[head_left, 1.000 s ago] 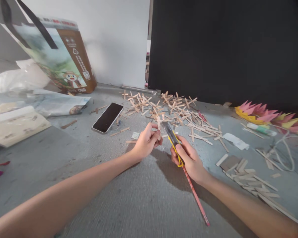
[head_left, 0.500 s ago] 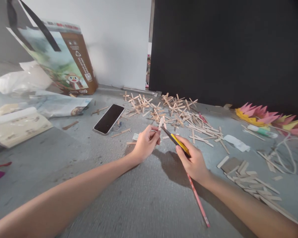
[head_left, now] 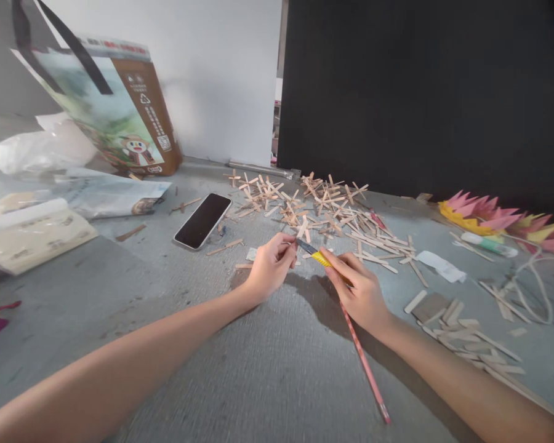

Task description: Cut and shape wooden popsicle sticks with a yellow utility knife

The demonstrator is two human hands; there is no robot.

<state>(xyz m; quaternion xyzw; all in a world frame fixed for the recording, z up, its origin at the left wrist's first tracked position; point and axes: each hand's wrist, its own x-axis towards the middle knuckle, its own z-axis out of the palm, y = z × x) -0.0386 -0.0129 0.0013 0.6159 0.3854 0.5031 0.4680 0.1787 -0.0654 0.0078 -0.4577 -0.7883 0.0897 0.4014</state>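
Note:
Pinched between the fingers of my left hand (head_left: 273, 263) is a small wooden stick (head_left: 301, 229), its pale end pointing up and away. My right hand (head_left: 359, 288) is closed on a yellow and black utility knife (head_left: 321, 257). The knife's dark tip reaches the stick at my left fingertips; whether it touches the wood is too small to tell. Beneath my right hand a pink pencil (head_left: 365, 369) lies on the grey table (head_left: 240, 375). Just beyond both hands spreads a pile of crossed wooden sticks (head_left: 325, 195).
A phone (head_left: 203, 221) lies left of the pile. Loose sticks (head_left: 466, 338) are at the right, near white paper (head_left: 441, 266), a glue tube (head_left: 488, 245) and a pink paper crown (head_left: 475, 212). At the left stand a printed bag (head_left: 120, 117) and plastic packaging (head_left: 37, 237).
The knife has tilted flatter and its tip has moved down and left toward my left fingertips. My right hand has shifted slightly, while my left hand has barely moved.

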